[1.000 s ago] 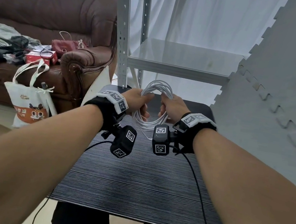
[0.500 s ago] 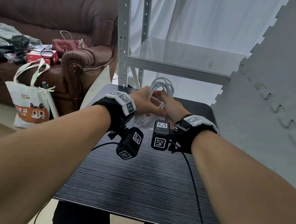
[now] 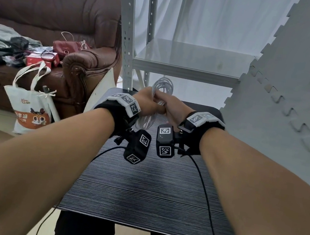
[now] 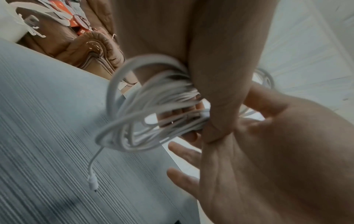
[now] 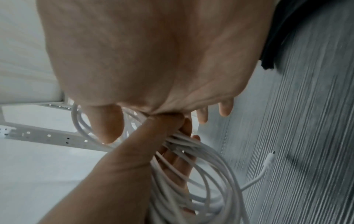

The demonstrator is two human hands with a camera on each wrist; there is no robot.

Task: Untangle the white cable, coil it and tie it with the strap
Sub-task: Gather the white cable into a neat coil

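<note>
Coiled white round plastic cable [image 3: 162, 87] held in air above far end of dark striped rectangular table [image 3: 144, 196], loops bunched at middle. Left hand [image 3: 148, 102] clamped round bunch, thumb across strands. Right hand [image 3: 175, 110] pressed against left, thumb pinching same bunch, fingers partly spread. Loose white connector end [image 4: 92, 182] dangling near tabletop. Strap not discernible.

My white cable [image 3: 161, 90] is gathered into a bundle of several loops, squeezed together at the middle and lifted off the table at its far end. One loop stands up on the far side; the rest hangs below, and its plug end [image 4: 93, 182] dangles toward the tabletop.
</note>
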